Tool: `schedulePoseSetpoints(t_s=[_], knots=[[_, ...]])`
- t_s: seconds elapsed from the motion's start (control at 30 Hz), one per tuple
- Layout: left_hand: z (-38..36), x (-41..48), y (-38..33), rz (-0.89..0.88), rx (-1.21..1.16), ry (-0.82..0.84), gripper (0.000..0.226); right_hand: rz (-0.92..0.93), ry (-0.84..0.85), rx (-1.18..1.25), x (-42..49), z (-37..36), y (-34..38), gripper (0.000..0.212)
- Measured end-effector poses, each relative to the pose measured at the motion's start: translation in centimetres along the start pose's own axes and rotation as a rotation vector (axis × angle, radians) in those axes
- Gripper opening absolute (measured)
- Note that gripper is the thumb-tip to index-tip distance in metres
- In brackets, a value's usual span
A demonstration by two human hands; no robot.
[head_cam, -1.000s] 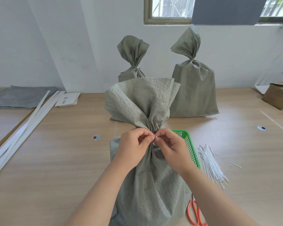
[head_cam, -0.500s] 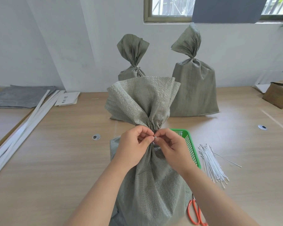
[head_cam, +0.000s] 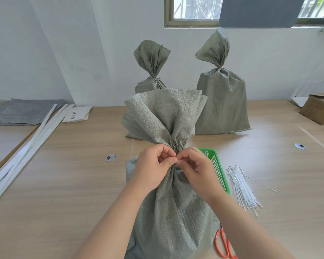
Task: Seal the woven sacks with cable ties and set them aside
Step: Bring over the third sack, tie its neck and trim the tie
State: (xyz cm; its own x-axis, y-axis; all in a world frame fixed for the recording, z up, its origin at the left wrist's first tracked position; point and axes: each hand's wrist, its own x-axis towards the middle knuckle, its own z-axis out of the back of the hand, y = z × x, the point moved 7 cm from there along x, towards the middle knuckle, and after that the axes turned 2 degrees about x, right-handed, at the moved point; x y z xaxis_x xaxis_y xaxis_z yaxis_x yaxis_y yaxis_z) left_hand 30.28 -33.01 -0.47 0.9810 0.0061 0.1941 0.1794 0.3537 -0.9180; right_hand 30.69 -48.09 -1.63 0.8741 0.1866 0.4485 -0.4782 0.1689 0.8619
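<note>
Barely anything has shifted: left hand [head_cam: 153, 169] and right hand [head_cam: 196, 169] stay at the gathered neck of the sack [head_cam: 172, 212], fingertips now touching. The surface [head_cam: 64, 184] fills the frame. The sack stands at lower centre, with two tied sacks [head_cam: 223, 101] behind it by the wall. Both hands pinch the neck with curled fingers; any tie there is hidden. Right of the sack lie a basket [head_cam: 219, 171], loose ties [head_cam: 243, 187] and scissors [head_cam: 223, 243].

Wooden table [head_cam: 64, 193] with sacks [head_cam: 223, 105], basket [head_cam: 220, 172], cable ties [head_cam: 243, 189], scissors [head_cam: 222, 245]
</note>
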Motion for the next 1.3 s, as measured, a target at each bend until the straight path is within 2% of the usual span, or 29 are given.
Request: schedulePoseSetpoints(t_s=[0.23, 0.53, 0.7, 0.8, 0.9, 0.97, 1.13, 1.3], knots=[[0.1, -0.5, 0.3, -0.027, 0.065, -0.077, 0.033, -0.155, -0.017, 0.191, -0.6, 0.3, -1.2, 0.004], [-0.3, -1.5, -0.9, -0.135, 0.087, -0.093, 0.022, 0.012, 0.069, -0.253, -0.3, -0.1, 0.2, 0.011], [-0.4, -2.3, -1.7, -0.372, 0.233, -0.168, 0.013, 0.030, 0.088, -0.289, -0.5, -0.3, 0.7, 0.016], [0.0, -2.8, -2.0, -0.462, 0.346, -0.270, 0.007, -0.007, 0.100, -0.259, -0.5, -0.2, 0.3, 0.013], [0.1, -3.2, -2.4, -0.521, 0.438, -0.337, 0.004, -0.024, 0.114, -0.270, -0.6, -0.2, 0.3, 0.020], [0.1, -3.2, -2.2, -0.504, 0.472, -0.343, 0.006, -0.031, 0.122, -0.290, -0.6, -0.3, 0.4, 0.024], [0.1, -2.6, -1.7, -0.406, 0.465, -0.296, 0.010, -0.008, 0.143, -0.316, -0.7, -0.2, 0.6, 0.009], [0.0, -2.3, -1.2, -0.348, 0.461, -0.263, 0.011, 0.032, 0.156, -0.342, -0.6, 0.0, 1.0, 0.009]])
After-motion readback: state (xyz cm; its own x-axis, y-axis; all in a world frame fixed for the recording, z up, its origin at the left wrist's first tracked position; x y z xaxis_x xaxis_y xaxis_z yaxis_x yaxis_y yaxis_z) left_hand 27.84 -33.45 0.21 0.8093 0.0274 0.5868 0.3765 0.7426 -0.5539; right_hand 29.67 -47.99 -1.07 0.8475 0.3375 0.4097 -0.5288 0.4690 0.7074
